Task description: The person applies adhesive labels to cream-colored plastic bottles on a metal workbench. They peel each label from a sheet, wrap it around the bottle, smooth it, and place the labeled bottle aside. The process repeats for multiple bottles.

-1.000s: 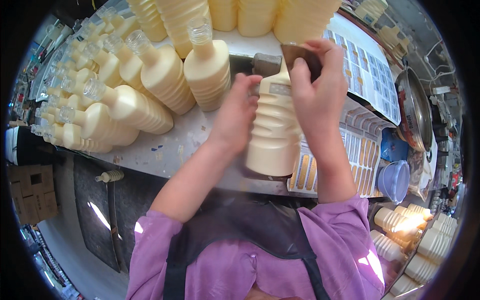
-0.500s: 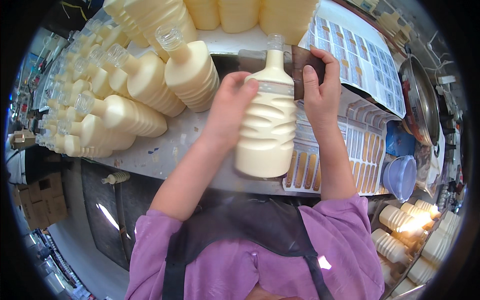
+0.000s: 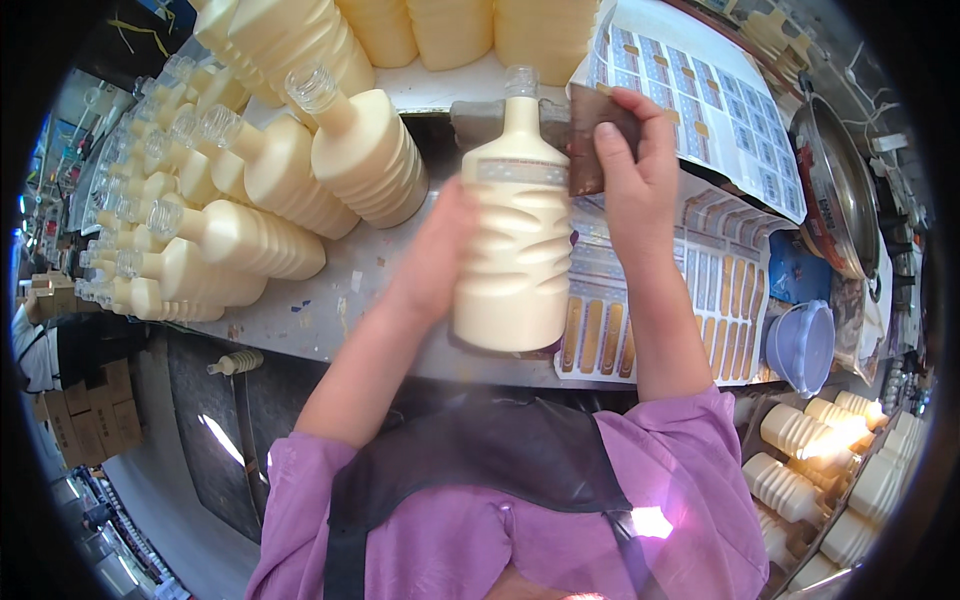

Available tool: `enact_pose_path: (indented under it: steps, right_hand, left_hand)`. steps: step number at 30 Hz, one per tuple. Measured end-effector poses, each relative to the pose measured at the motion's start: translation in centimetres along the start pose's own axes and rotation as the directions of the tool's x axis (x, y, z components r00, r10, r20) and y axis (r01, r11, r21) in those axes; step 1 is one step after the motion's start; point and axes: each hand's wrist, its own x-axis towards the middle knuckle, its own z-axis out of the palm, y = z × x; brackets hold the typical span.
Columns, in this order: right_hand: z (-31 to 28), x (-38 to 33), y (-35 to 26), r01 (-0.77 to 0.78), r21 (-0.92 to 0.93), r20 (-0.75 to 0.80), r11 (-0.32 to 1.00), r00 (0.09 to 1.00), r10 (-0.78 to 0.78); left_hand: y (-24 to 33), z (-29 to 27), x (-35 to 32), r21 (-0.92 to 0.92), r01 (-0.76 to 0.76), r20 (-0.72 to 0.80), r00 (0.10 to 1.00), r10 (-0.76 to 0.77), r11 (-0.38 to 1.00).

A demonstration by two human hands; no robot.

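Observation:
A cream plastic bottle (image 3: 512,270) with a ribbed body and a clear threaded neck lies face up on the worktable, neck away from me. Across its shoulder runs a patterned label strip (image 3: 522,172). My left hand (image 3: 440,245) is at the bottle's left side, smeared by motion, and its fingers cannot be made out. Just right of the bottle's shoulder, my right hand (image 3: 640,165) grips a flat dark brown rectangular scraper (image 3: 590,140) between thumb and fingers. Behind the bottle's neck is a grey pad (image 3: 475,122).
Many similar bottles (image 3: 265,240) crowd the table's left, with larger ones (image 3: 440,35) at the back. Label sheets (image 3: 700,110) lie to the right, beside a blue-purple bucket (image 3: 800,345) and a round metal pan (image 3: 835,190). More bottles (image 3: 790,490) stand in racks at lower right.
My left thumb has come off the label, and the left hand has moved down along the bottle's side. My right hand still holds the scraper. The whole view has shifted slightly.

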Motion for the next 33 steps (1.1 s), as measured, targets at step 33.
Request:
enact_pose_path:
  steps: [33]
  right_hand:
    - [6.3,0.7,-4.5,0.326,-0.628,0.258,0.707,0.944,-0.206]
  left_hand:
    - [0.5,0.7,1.7,0.645,-0.072,-0.100,0.979,0.177,0.761]
